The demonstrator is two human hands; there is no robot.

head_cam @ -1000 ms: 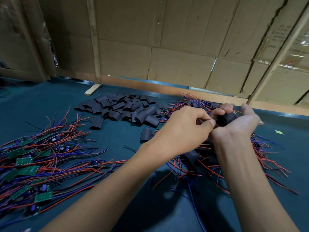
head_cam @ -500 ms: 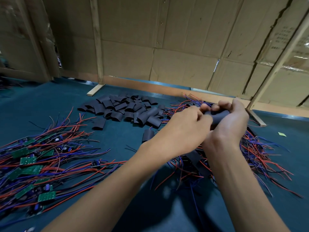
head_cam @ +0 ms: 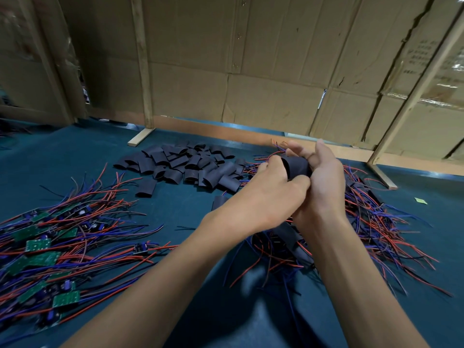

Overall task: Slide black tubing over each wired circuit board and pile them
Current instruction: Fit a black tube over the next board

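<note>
Your right hand [head_cam: 324, 182]: palm up above the right-hand pile, fingers cupped round a black tube piece [head_cam: 297, 167], its open end facing your left.
Your left hand [head_cam: 273, 194]: curled against the tube's open end, fingertips pinched there; what they grip is hidden, possibly the board's wires.
Sleeved pile [head_cam: 376, 222]: red and blue wires fanned out on the table beneath and right of your hands, dark sleeves among them.
Loose tubing [head_cam: 185, 167]: a heap of cut black pieces, far centre, just left of your hands.
Bare boards [head_cam: 40, 259]: green circuit boards with red and blue leads, spread at your near left.
Table [head_cam: 175, 209]: dark teal cloth; a cardboard wall [head_cam: 251, 71] behind it.
</note>
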